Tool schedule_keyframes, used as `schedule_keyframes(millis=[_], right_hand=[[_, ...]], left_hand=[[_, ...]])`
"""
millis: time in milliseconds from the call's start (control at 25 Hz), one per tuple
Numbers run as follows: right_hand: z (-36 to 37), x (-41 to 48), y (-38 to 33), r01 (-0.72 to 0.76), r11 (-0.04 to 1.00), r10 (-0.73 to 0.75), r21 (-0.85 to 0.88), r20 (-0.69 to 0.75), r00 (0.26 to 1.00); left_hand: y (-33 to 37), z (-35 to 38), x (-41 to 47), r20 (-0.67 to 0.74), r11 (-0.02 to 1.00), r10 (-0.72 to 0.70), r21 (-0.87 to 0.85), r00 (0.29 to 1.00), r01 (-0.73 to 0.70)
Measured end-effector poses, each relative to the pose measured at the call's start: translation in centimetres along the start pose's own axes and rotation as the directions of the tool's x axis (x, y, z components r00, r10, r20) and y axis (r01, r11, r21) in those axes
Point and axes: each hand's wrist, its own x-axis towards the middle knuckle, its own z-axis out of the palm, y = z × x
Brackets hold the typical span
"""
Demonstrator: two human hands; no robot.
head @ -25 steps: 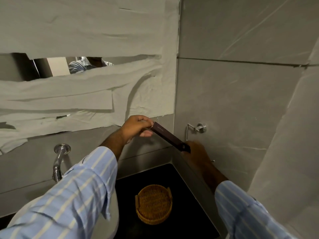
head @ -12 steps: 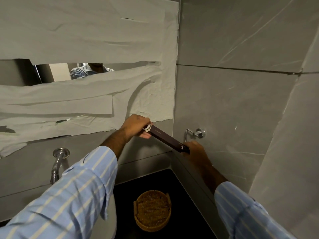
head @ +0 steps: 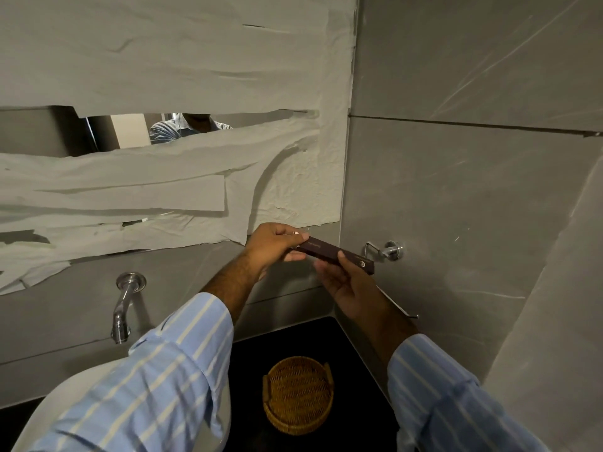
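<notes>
A bathroom corner is filling the frame. Torn strips of pale grey paper (head: pixel 163 177) are covering a wall mirror (head: pixel 130 132) across the upper left, leaving only a narrow gap of glass showing. Below it, a curved chrome tap (head: pixel 124 305) is jutting from the grey stone wall (head: pixel 473 190) above a white basin (head: pixel 49 409) in the lower left corner. At lower centre, a round woven wicker basket (head: pixel 297 394) is sitting on the glossy black table (head: pixel 355 347), well below the hands. A chrome wall-mounted holder (head: pixel 391 250) is projecting from the right-hand wall, just beyond the box's lower end. Two blue-and-white striped sleeves (head: pixel 156 380) are reaching up from the bottom edge, the left one hiding much of the basin.

In mid-frame, in the air before the wall corner, both hands are holding a long, slim, dark brown rectangular box (head: pixel 336 254), which is tilting down toward the right. The left hand (head: pixel 274 246) is pinching its upper left end with curled fingers, where a small white bit is showing. The right hand (head: pixel 349 285) is cradling the box from beneath, thumb pressing on top. A small pale emblem is showing near the lower right end.
</notes>
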Motion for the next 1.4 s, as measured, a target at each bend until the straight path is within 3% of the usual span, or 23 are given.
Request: schedule_keyframes(millis=[120,200,320,400,520,600,680,760,840,1160,1280,1400], right_hand=[[1.4,0.0,-0.2,0.055,0.998,-0.055,0.010,-0.026,0.998],[1.8,-0.1,-0.3,0.055,0.998,-0.056,-0.027,-0.035,0.998],[2.1,0.1,0.0,0.047,0.998,-0.050,-0.042,-0.070,0.996],[2.1,0.2,0.2,0.065,0.996,-0.069,-0.057,-0.080,0.994],[2.2,0.6,0.2,0.121,0.981,-0.129,-0.149,-0.048,0.990],[2.3,1.0,-0.1,0.161,0.951,-0.174,-0.263,-0.028,0.984],[2.5,1.4,-0.6,0.200,0.909,-0.227,-0.365,-0.033,0.973],[2.5,1.8,-1.4,0.251,0.833,-0.305,-0.492,-0.031,0.952],[2.9,2.2,-2.1,0.304,0.721,-0.383,-0.622,0.008,0.924],[6.8,3.0,-3.3,0.335,0.384,-0.450,-0.860,0.142,0.882],[6.8,2.9,-3.7,0.313,0.355,-0.447,-0.881,0.134,0.885],[6.4,2.9,-4.1,0.277,0.425,-0.456,-0.862,0.060,0.888]], left_hand=[[-0.9,-1.0,-0.4,0.126,0.973,-0.089,-0.201,0.988,0.113],[-1.6,-1.6,-0.6,0.101,0.977,-0.103,-0.175,0.990,0.120],[-2.6,-1.6,-0.8,-0.187,0.980,0.036,0.197,0.982,0.002],[-3.5,-1.3,-0.7,-0.304,0.889,0.234,0.451,0.924,-0.076],[-4.8,-0.2,-0.7,-0.363,0.866,0.300,0.492,0.882,-0.092],[-5.7,0.5,-0.7,-0.403,0.921,0.235,0.383,0.884,-0.070],[-6.0,1.1,-0.7,-0.378,0.998,0.054,0.044,0.924,-0.040],[-5.8,1.7,-0.9,-0.262,0.911,-0.163,-0.409,0.951,0.043],[-6.0,2.2,-0.8,-0.183,0.763,-0.282,-0.638,0.942,0.104],[-7.6,4.6,-0.7,-0.091,0.531,-0.301,-0.843,0.949,0.088],[-8.6,4.6,-0.9,-0.062,0.581,-0.226,-0.810,0.972,0.083],[-9.1,4.6,-1.0,-0.112,0.712,-0.144,-0.702,0.983,0.025]])
